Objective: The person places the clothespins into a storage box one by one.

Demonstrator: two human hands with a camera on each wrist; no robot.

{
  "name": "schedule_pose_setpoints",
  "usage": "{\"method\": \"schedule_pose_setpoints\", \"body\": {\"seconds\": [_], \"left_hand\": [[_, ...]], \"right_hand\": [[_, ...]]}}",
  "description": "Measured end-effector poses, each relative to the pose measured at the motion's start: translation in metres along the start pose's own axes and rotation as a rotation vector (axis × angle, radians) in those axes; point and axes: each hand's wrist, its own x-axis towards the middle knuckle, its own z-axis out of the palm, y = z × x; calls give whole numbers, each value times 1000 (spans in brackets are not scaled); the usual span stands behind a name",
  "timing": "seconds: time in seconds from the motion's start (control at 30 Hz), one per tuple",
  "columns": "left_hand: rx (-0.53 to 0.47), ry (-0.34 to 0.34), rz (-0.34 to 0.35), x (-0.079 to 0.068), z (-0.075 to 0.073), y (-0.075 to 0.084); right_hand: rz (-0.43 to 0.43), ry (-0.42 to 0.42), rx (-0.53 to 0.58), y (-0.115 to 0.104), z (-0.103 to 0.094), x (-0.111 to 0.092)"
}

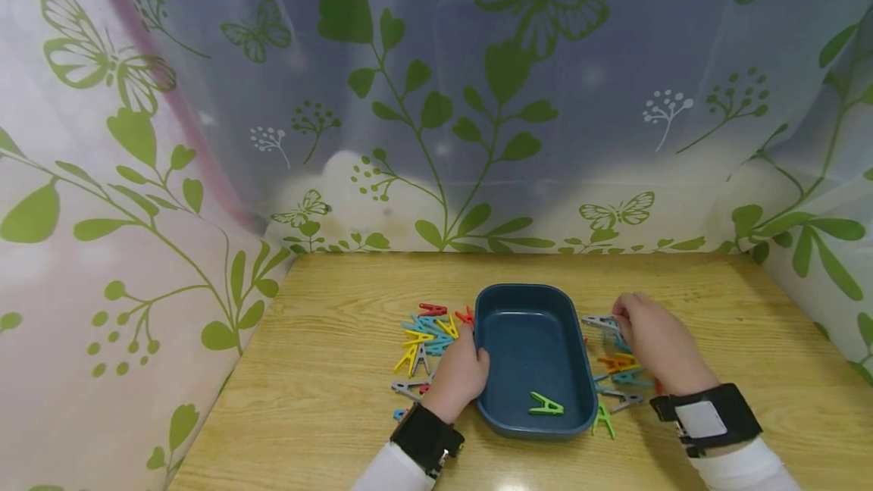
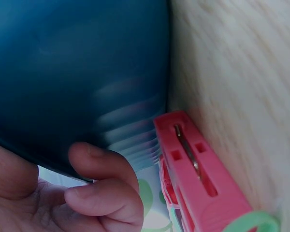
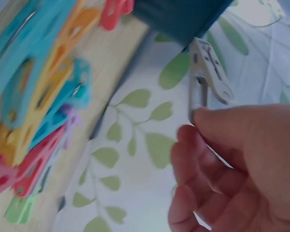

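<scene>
Fingers of the right hand (image 1: 660, 345) pinch one end of a gray clothespin (image 3: 200, 60), held out to the right of a dark blue basin (image 1: 528, 362) on a pale wooden tabletop (image 1: 327, 370). Fingers of the left hand (image 1: 458, 376) are curled over the basin's left rim, gripping it. Inside the basin, toward the end nearest the person, lies a single bright green clothespin (image 1: 546, 404). More clothespins lie on both sides — to the left a loose cluster (image 1: 436, 339) of red, yellow, light blue and gray ones, to the right a second cluster (image 1: 619, 362) with orange, blue, gray and green among them. Seen from the left wrist, a pink clothespin (image 2: 217, 179) (its metal spring visible) lies just beside the basin's outer wall. Both wrists wear black bands (image 1: 426, 438) above white sleeves (image 1: 395, 470). Behind the tabletop hangs a curtain (image 1: 436, 108) — green leaves and butterflies printed across it.
</scene>
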Motion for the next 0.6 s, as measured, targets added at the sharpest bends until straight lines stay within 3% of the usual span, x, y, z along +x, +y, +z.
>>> {"method": "schedule_pose_setpoints", "body": {"seconds": [0.13,0.23,0.43,0.6], "left_hand": [[0,0,-3,0,0,0],[2,1,0,-1,-1,0],[10,4,7,-1,0,-1],[15,10,10,0,1,-2]], "right_hand": [[-77,107,1,-16,-1,2],[-126,119,26,-34,0,1],[-204,83,52,-65,5,-4],[-285,-2,50,-76,10,-8]]}}
